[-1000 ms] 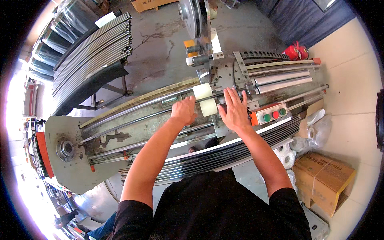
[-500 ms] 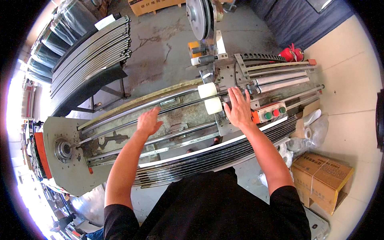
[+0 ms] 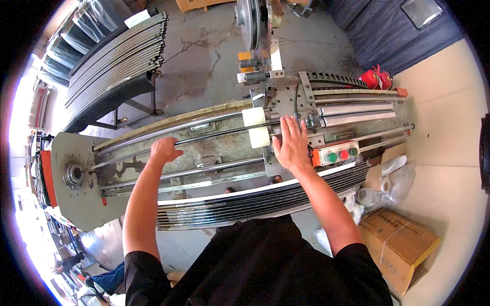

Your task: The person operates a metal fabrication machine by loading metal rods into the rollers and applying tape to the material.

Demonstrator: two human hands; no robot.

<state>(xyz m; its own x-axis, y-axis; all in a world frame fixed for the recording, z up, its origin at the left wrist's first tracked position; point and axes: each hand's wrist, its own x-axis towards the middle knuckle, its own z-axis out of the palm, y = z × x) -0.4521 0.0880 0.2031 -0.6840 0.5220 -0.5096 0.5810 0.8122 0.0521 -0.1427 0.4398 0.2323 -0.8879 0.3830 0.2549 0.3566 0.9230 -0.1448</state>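
The step in hand seems to be guiding the dark rod [image 3: 219, 133] between the white rollers [image 3: 253, 117]: the left hand [image 3: 164, 150] curls at it, grip impossible to tell, the right hand [image 3: 291, 144] spreads wide over the carriage plate [image 3: 280, 102], and the next move calls for light contact.

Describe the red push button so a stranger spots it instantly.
Follow the long machine bed to the right hand. Just right of that wrist sits an orange-ended control box. The red push button is its middle one, flanked by two green buttons.
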